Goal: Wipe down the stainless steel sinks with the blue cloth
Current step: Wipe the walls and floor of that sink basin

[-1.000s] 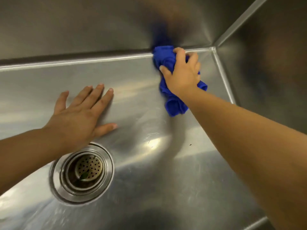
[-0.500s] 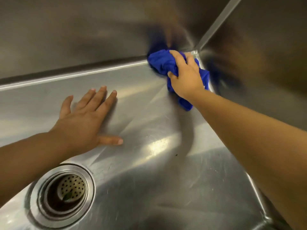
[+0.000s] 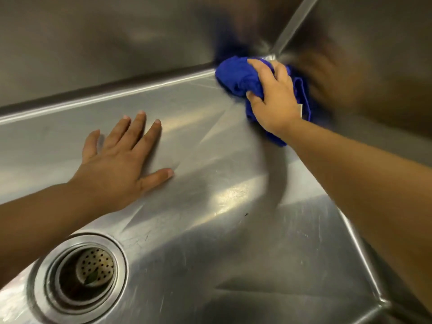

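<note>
Gripping the blue cloth (image 3: 236, 78) in my right hand (image 3: 273, 99), I press it into the far right corner of the stainless steel sink (image 3: 233, 242), where the floor meets the far wall (image 3: 105, 43) and the right wall (image 3: 385, 66). My fingers curl over the top of the bunched cloth and my thumb tucks in on its left side, so the hand is clamped round the fabric. The cloth is crumpled into a wad. Part of it bulges out to the left of my fingers, and folds of it show to the right of my hand and below my wrist. A small pale tag (image 3: 300, 108) shows at the cloth's right edge, just beside my wrist. Both walls near the corner carry blurred blue and brown reflections.

My left hand (image 3: 119, 169) lies flat on the sink floor, well to the left of the cloth, with fingers straight and spread, thumb pointing right, holding nothing.

Nearer me and to the left sits the round drain (image 3: 79, 277), with a perforated strainer (image 3: 94, 268) set inside it and a small green scrap (image 3: 91, 280) lying on the strainer. A tiny dark speck (image 3: 245, 214) sits on the floor between my two arms. Bright streaks of light cross the scratched steel.
</note>
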A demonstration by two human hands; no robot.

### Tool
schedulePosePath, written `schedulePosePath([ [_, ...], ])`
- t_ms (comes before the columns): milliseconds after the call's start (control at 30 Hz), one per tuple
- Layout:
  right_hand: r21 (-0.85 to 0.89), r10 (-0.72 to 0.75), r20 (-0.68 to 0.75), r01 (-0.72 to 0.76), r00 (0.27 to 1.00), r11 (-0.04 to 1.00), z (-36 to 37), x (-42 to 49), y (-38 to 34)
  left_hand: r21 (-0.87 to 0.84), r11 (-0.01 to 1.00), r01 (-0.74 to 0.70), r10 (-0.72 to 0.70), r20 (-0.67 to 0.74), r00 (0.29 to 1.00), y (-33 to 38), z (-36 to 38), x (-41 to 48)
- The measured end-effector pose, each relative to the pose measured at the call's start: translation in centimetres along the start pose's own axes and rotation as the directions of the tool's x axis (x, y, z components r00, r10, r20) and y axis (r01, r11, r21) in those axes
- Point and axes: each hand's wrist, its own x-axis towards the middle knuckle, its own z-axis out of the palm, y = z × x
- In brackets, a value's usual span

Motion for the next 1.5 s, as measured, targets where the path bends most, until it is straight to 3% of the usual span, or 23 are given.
schedulePosePath([
  [133,-0.077,-0.113,-0.084,0.107,0.99,0.991,0.0,-7.0,1.0,0.009,0.999,-0.038,0.038,-0.027,0.999,0.1,0.2,0.0],
  [300,-0.122,-0.114,-0.113,0.1,0.987,0.987,0.5,-16.7,1.1,-0.021,0.999,-0.032,0.031,-0.062,0.998,-0.2,0.7,-0.7],
  [433,-0.176,-0.119,-0.066,0.106,0.991,0.979,0.8,-12.3,0.2,-0.006,1.0,-0.026,0.025,-0.062,0.998,-0.8,1.0,-1.7],
  [600,-0.145,0.044,-0.168,-0.069,0.985,0.987,3.1,-10.4,-2.8,-0.002,1.0,0.031,-0.031,-0.055,0.998,-1.5,1.0,-3.6],
  [733,-0.103,-0.196,-0.107,0.186,0.975,0.977,3.4,-18.9,-3.5,-0.017,1.0,0.018,-0.018,-0.049,0.999,-2.3,1.1,-5.3],
  [800,-0.102,-0.218,-0.081,0.21,0.972,0.972,3.7,-21.7,-4.2,-0.04,0.999,0.023,-0.025,-0.052,0.998,-3.0,1.4,-6.2],
  [967,-0.161,-0.167,-0.056,0.157,0.984,0.975,5.3,-16.3,-7.6,-0.048,0.997,0.064,-0.066,-0.039,0.997,-5.0,2.5,-9.2],
  [1133,-0.162,0.041,-0.087,-0.054,0.995,0.985,8.6,-12.4,-13.4,-0.057,0.985,0.162,-0.164,-0.032,0.986,-8.4,3.9,-13.6],
  [1267,-0.146,-0.222,0.034,0.224,0.975,0.963,9.0,-18.2,-13.9,-0.093,0.962,0.255,-0.259,-0.026,0.966,-11.2,4.2,-17.1],
  [1333,-0.146,-0.282,0.086,0.292,0.955,0.945,8.9,-19.3,-13.9,-0.108,0.947,0.303,-0.307,-0.014,0.952,-12.3,4.6,-18.7],
  [1433,-0.176,-0.252,0.095,0.265,0.963,0.948,9.5,-16.5,-16.0,-0.131,0.925,0.356,-0.358,0.006,0.934,-13.7,5.3,-20.6],
  [1500,-0.177,-0.149,0.094,0.164,0.984,0.97,10.5,-13.8,-18.7,-0.125,0.922,0.368,-0.368,0.018,0.929,-14.5,5.7,-21.6],
])
